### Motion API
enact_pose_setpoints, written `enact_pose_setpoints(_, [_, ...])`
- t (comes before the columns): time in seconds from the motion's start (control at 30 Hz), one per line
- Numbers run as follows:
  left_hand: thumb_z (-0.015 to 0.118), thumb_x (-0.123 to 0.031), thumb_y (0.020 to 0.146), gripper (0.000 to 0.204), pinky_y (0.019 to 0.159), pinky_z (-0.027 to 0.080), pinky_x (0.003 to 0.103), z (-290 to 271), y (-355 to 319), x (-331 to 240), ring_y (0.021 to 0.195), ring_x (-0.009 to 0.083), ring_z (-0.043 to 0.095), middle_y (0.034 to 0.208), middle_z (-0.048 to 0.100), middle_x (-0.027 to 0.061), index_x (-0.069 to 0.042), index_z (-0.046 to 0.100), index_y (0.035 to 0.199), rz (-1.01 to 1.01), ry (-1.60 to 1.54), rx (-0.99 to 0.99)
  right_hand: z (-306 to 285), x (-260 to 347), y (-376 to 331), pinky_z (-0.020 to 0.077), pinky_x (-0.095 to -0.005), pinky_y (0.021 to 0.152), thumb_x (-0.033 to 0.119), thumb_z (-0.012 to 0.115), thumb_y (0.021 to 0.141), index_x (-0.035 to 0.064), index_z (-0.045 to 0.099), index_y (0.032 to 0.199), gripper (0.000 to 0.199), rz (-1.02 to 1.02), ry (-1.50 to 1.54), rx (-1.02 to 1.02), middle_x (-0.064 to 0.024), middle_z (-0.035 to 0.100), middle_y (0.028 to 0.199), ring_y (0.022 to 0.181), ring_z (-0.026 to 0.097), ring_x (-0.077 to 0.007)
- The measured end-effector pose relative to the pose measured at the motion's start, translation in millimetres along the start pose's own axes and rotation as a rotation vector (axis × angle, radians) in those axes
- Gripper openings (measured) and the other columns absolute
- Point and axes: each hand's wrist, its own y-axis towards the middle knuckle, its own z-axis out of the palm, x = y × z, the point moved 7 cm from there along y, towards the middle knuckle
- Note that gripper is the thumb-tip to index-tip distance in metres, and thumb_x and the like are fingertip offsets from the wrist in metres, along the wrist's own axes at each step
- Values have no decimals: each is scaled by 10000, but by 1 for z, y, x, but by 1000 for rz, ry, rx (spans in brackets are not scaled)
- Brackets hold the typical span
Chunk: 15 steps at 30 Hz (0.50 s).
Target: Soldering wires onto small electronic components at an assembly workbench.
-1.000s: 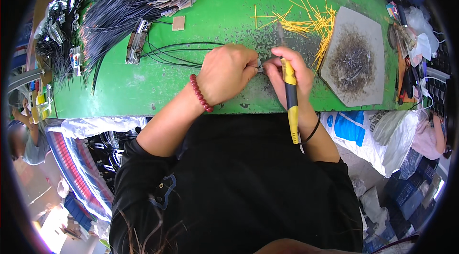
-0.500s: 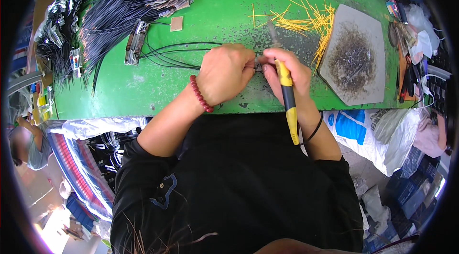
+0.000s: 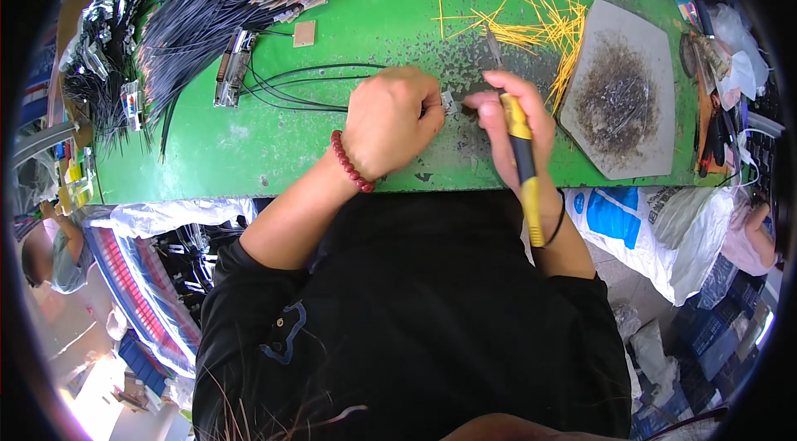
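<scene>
Your left hand (image 3: 390, 121) pinches a small metal part (image 3: 449, 102) above the surface (image 3: 249, 150); right hand (image 3: 515, 121) grips the iron (image 3: 523, 159). A slipped tip could burn those fingers.

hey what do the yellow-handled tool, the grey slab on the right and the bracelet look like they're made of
Yellow-handled tool in the right hand: handle looks like glossy plastic, tip thin dull metal. Grey slab: matte, stone-like or ceramic, its middle blackened as if scorched; exact material unclear. Bracelet on the left hand's wrist: round dark-red beads, polished, maybe wood or stone.
</scene>
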Motion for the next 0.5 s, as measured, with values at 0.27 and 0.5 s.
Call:
enact_pose_setpoints(0.27, [638,-115,700,101,616,498,432,1,1,0,715,318,606,712,598,114,-51,581,648,-52,24,27,-34,11,-21,418,-223,591,362,554,926,-29,636,1109,439,27,138,0,-80,625,807,657,531,-86])
enact_pose_setpoints(0.5, [635,-101,693,103,601,495,432,2,2,-1,702,321,604,701,592,116,-49,565,637,-24,42,0,-37,-2,-34,359,-198,566,134,654,837,2,568,937,187,139,238,-122,4,535,720,636,464,-41])
